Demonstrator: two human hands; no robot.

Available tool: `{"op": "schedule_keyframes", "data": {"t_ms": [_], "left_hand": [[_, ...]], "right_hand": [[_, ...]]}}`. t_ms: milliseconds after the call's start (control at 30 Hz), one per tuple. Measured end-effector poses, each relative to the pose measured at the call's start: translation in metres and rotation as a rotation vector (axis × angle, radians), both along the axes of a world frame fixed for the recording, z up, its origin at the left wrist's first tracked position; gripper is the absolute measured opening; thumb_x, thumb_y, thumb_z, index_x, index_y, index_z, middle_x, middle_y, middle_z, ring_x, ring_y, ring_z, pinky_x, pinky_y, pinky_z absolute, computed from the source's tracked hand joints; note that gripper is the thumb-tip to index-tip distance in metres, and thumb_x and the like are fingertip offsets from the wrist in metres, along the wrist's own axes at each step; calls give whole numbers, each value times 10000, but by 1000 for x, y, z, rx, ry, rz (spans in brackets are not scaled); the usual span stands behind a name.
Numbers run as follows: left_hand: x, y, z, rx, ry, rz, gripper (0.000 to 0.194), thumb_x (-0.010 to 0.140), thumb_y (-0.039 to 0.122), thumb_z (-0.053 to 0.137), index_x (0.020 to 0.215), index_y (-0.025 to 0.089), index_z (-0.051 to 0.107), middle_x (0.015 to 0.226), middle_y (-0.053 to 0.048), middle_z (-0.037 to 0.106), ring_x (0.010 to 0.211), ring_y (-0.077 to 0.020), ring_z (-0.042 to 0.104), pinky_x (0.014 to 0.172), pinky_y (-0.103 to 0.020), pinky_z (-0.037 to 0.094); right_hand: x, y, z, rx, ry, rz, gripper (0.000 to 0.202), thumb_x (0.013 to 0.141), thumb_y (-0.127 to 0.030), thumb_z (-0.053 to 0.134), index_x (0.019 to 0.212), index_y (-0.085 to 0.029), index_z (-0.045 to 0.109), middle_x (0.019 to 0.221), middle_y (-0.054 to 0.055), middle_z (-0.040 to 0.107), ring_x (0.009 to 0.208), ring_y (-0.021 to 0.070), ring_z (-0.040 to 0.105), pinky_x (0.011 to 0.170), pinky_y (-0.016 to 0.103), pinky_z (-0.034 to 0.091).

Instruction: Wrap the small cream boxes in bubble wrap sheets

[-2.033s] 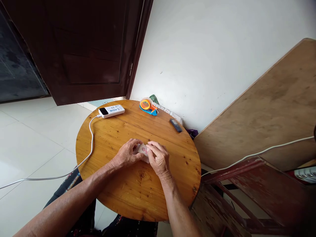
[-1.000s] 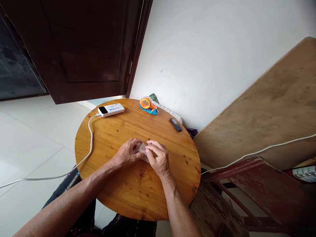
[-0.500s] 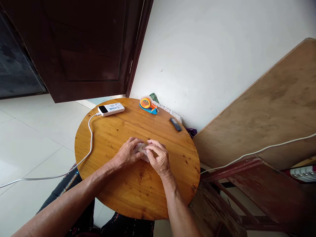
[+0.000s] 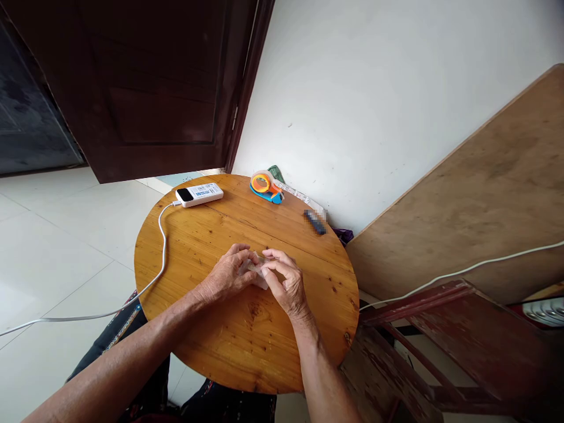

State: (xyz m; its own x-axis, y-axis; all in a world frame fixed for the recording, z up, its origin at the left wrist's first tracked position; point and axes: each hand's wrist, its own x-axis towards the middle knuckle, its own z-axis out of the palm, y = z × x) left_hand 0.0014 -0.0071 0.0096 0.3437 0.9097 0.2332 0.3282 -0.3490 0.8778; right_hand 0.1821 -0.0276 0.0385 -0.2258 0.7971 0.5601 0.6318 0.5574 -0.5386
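A small whitish, partly see-through packet (image 4: 259, 281) lies on the round wooden table (image 4: 238, 352), mostly covered by my fingers; its exact kind I cannot make out. My left hand (image 4: 229, 275) grips its left side, thumb in front and fingers curled over the top. On the other side, my right hand (image 4: 285, 282) pinches the packet's upper right part between thumb and forefinger, with the other fingers bent above it.
Toward the back stand an orange and blue tape dispenser (image 4: 266, 187) and a white power bank (image 4: 200, 194), its white cable (image 4: 164, 247) running off the left edge. A dark blurred object (image 4: 315, 222) lies at the back right. A worn red wooden chair (image 4: 476, 341) stands to the right.
The fingers of my left hand have shifted slightly over the packet's top, toward my right hand. Both hands stay in nearly the same place.
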Motion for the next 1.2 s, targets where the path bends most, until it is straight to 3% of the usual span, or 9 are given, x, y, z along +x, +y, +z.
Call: {"op": "schedule_keyframes", "data": {"t_ms": [500,733,933,1200], "left_hand": [[0,0,1,0,-1,-6,253,759,188,626,1006,215,669,1228,-87,550,1202,-269,555,994,-385,477],[0,0,0,-18,-39,-2,247,757,148,632,990,219,671,1260,-97,523,1282,-277,495,1031,-405,463],[0,-2,2,-68,-108,-4,281,725,101,620,977,208,683,1288,-107,507,1290,-290,482,965,-407,513],[-4,-1,13,-145,-178,30,400,629,72,535,983,189,681,1276,-87,552,1062,-229,616,899,-366,540]], "right_hand": [[2,2,-2,-76,62,5,183,855,-208,582,731,-219,715,1089,81,694,1025,239,656,935,397,493],[1,2,-1,-77,87,24,115,824,-184,602,803,-226,707,1100,77,691,1057,235,648,962,391,493],[2,2,0,-109,135,28,119,821,-184,598,817,-229,709,1113,77,685,1073,235,646,967,391,500],[4,3,0,-118,124,37,122,812,-179,610,823,-230,720,1128,78,683,1084,239,641,978,403,488]]}}
